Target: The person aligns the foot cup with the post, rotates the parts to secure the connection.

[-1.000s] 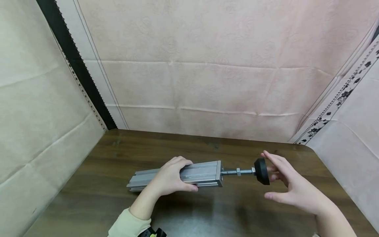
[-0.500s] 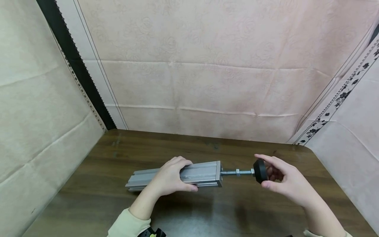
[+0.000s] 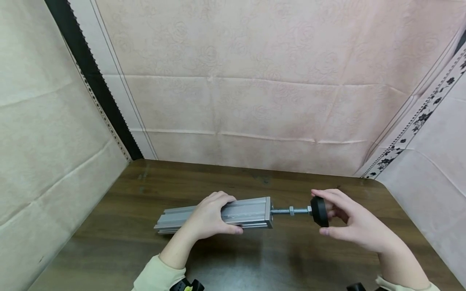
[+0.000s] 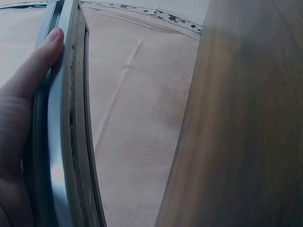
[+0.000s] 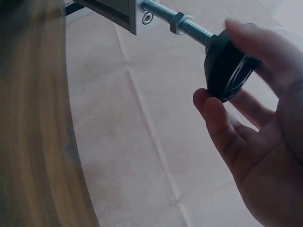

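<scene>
My left hand (image 3: pixel 212 216) grips a grey aluminium profile (image 3: pixel 249 212) from above, its thumb along the near side. From the profile's right end sticks a threaded rod (image 3: pixel 282 211) with a hex nut (image 3: pixel 291 210) partway along. A black round levelling foot (image 3: pixel 320 211) sits at the rod's outer end. My right hand (image 3: pixel 351 218) holds this foot by its rim, thumb on one side and fingers on the other, as the right wrist view shows. In the left wrist view the thumb (image 4: pixel 45 54) presses on the profile's slotted face (image 4: pixel 59 113).
Below the profile lies a brown wooden table (image 3: pixel 255 258). Pale cloth hangs behind it (image 3: pixel 236 105) and at both sides, with a flower-patterned border (image 3: pixel 407 129) at the right. Black straps show at both wrists. A small bolt (image 5: pixel 147 18) sits in the profile's end plate.
My right hand has come left to the black foot, and its spread fingers and thumb have closed on the rim. The left hand and profile have hardly moved.
</scene>
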`<state>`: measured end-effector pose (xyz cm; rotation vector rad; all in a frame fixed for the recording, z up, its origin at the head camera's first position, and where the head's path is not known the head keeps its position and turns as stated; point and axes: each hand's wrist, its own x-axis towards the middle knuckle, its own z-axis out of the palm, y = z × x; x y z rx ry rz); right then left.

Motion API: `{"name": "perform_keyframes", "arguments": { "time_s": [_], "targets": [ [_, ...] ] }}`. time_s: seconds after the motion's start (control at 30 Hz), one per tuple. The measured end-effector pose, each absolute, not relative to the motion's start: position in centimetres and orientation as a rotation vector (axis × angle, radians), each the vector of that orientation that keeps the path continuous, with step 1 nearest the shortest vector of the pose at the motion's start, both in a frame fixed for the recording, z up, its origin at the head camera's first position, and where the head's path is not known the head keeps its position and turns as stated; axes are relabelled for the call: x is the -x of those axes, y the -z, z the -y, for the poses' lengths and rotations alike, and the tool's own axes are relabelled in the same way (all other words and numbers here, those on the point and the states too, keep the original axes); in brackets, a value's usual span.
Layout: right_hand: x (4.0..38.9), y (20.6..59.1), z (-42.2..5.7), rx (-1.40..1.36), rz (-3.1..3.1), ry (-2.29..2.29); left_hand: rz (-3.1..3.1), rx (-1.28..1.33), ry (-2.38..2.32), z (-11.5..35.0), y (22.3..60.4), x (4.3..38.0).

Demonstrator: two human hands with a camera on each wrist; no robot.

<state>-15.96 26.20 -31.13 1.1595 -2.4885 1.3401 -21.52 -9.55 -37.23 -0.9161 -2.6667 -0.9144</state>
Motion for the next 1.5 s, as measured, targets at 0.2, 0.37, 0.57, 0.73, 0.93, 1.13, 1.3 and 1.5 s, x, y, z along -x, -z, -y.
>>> {"name": "perform_keyframes", "arguments": {
  "time_s": [0.2, 0.37, 0.57, 0.73, 0.93, 1.13, 1.3, 1.5],
  "targets": [
    [16.10, 31.18, -25.96, -1.024, 2.544, -1.222, 2.675, 0.909, 0.922, 9.65, 37.31, 21.48],
    [16.16, 31.31, -26.18, -1.113, 2.521, -1.243, 2.684, 0.913, 0.915, 9.76, 37.34, 21.44],
    [15.85, 31.11, -26.35, -1.177, 2.508, -1.243, 2.698, 0.907, 0.907, 9.58, 37.20, 21.55],
    [15.79, 31.11, -26.19, -1.074, 2.526, -1.224, 2.713, 0.922, 0.904, 9.24, 37.10, 21.74],
    [15.76, 31.37, -26.33, -0.940, 2.558, -1.138, 2.717, 0.933, 0.911, 9.09, 36.75, 21.77],
    [16.30, 31.84, -26.90, -1.179, 2.420, -1.253, 2.730, 0.929, 0.901, 9.26, 36.73, 21.71],
    [15.85, 31.75, -26.79, -1.180, 2.448, -1.312, 2.733, 0.925, 0.883, 9.33, 36.74, 21.73],
    [15.86, 31.68, -26.26, -1.013, 2.539, -1.220, 2.744, 0.912, 0.889, 9.55, 36.77, 21.75]
  ]
}}
